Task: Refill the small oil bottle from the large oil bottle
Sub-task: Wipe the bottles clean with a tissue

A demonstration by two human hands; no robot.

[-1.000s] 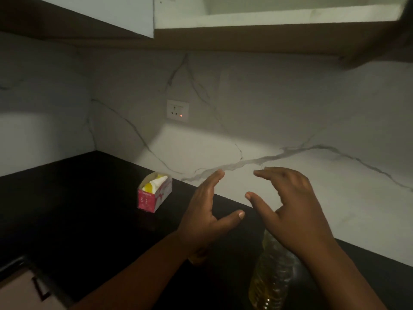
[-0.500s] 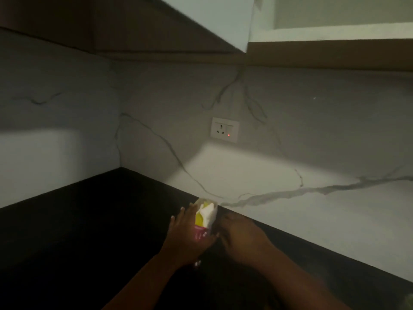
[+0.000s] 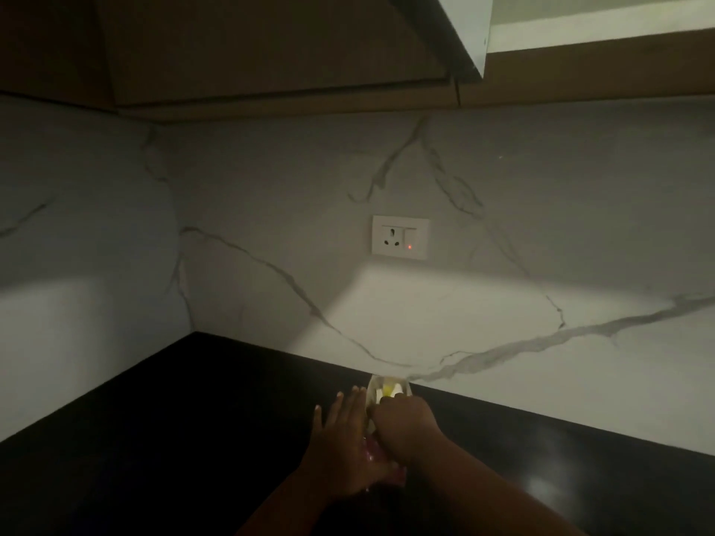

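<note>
Both hands are down at a small pink carton (image 3: pixel 383 456) on the dark bench (image 3: pixel 174 419), close to the marbled wall (image 3: pixel 541 361). The left hand (image 3: pixel 342 444) lies along the carton's left side with its fingers stretched out straight and slightly spread, pressed flat against it rather than wrapped round it. The right hand (image 3: pixel 406 423) is curled over the open top of the carton, its fingertips pinching at the white and yellow contents (image 3: pixel 389 390) that stick up out of it; how firm that pinch is I cannot tell in this dim light. The carton stands more or less upright between the two hands, mostly hidden by them. Neither oil bottle shows anywhere in the head view. Above the hands, a white wall socket (image 3: pixel 400 237) with a small red light sits on the wall, and brown cupboards (image 3: pixel 271 52) hang overhead, one with a pale door (image 3: pixel 470 21) standing open.
</note>
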